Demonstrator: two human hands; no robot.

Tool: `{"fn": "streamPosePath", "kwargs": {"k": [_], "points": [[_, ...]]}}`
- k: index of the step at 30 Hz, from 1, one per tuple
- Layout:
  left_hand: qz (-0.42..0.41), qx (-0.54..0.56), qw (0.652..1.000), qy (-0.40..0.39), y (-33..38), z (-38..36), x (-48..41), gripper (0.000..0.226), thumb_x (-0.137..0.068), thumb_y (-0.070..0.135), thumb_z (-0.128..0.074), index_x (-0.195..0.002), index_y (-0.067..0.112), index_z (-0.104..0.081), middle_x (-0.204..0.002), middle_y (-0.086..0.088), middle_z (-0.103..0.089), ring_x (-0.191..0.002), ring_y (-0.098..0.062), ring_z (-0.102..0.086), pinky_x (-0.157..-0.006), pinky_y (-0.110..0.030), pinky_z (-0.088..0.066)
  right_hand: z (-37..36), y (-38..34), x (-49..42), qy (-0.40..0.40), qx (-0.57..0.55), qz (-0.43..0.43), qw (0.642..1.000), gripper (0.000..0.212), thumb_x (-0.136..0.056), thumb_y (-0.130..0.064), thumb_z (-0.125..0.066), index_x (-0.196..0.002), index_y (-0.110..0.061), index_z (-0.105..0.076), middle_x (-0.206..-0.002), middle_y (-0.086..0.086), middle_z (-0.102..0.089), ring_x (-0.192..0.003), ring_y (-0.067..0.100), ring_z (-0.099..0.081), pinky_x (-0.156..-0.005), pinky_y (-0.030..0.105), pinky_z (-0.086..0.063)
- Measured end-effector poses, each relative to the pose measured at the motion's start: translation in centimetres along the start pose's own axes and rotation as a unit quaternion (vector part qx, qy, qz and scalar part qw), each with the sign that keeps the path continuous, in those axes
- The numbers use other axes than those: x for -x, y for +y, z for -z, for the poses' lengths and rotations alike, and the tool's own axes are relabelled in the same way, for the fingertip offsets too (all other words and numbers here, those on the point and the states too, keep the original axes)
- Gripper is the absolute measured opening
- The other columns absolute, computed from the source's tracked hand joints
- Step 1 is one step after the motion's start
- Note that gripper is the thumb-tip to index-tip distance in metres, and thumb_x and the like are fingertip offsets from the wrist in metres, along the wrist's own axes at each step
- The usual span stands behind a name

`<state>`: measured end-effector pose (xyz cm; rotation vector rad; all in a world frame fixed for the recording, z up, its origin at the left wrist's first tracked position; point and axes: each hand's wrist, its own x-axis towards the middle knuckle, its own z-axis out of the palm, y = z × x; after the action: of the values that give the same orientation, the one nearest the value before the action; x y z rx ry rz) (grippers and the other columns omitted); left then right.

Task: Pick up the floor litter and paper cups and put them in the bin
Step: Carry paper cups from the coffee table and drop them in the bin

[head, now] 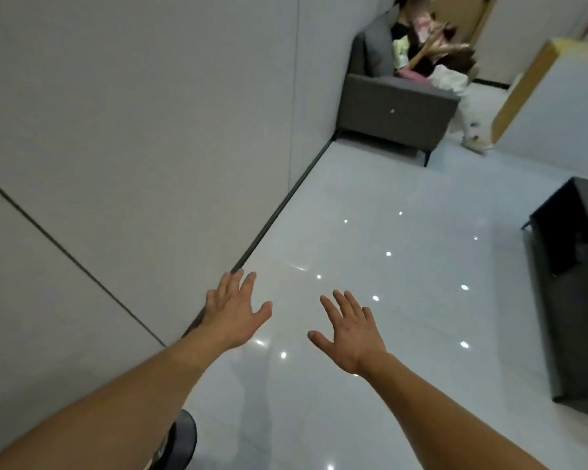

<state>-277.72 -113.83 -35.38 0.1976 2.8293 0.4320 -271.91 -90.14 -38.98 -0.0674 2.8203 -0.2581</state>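
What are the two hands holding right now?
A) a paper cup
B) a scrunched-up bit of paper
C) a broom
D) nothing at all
D: the left hand and the right hand are both stretched out with fingers spread and nothing in them, above the shiny floor.

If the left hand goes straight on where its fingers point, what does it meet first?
Probably the dark skirting strip at the foot of the wall. The fingertips of the left hand overlap its near end in the picture, though depth is unclear.
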Motion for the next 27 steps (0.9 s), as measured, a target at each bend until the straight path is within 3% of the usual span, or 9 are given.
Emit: {"fn": "streamPosePath", "kwargs": {"k": [7, 12, 27], "points": [[-0.131, -0.016, 0.991, -0.015, 20.2, -3.2, -4.4, 0.075, -0.093, 0.059, -0.036, -0.153, 0.025, -0.007, -0.161, 0.001, 0.002, -0.147, -0.019, 0.009, -0.117, -0.046, 0.000, 3.0, 18.3, 7.7, 0.048, -0.052, -0.142, 0.987, 0.082, -0.089, -0.076, -0.020, -0.156, -0.032, 0.000, -0.164, -0.002, 0.003, -0.150, 0.019, 0.013, -0.120, 0.048, -0.003], [-0.195, -0.033, 0.979, -0.040, 30.2, -6.2, -6.5, 0.075, -0.092, 0.060, -0.037, -0.153, 0.026, -0.008, -0.161, 0.002, 0.001, -0.147, -0.019, 0.009, -0.117, -0.046, 0.000, 4.6, 28.2, 10.4, 0.062, -0.078, -0.222, 0.970, 0.081, -0.090, -0.074, -0.024, -0.156, -0.031, -0.004, -0.164, -0.002, 0.001, -0.150, 0.019, 0.011, -0.120, 0.049, -0.004], [-0.365, -0.085, 0.922, -0.094, 58.4, -11.3, -26.3, 0.074, -0.092, 0.060, -0.035, -0.152, 0.023, -0.012, -0.161, -0.001, -0.004, -0.147, -0.021, 0.004, -0.117, -0.046, -0.008, 11.0, 52.4, 4.6, 0.088, -0.125, -0.411, 0.899, 0.080, -0.090, -0.074, -0.026, -0.155, -0.030, -0.010, -0.164, 0.000, -0.004, -0.150, 0.021, 0.003, -0.119, 0.051, -0.007]]}}
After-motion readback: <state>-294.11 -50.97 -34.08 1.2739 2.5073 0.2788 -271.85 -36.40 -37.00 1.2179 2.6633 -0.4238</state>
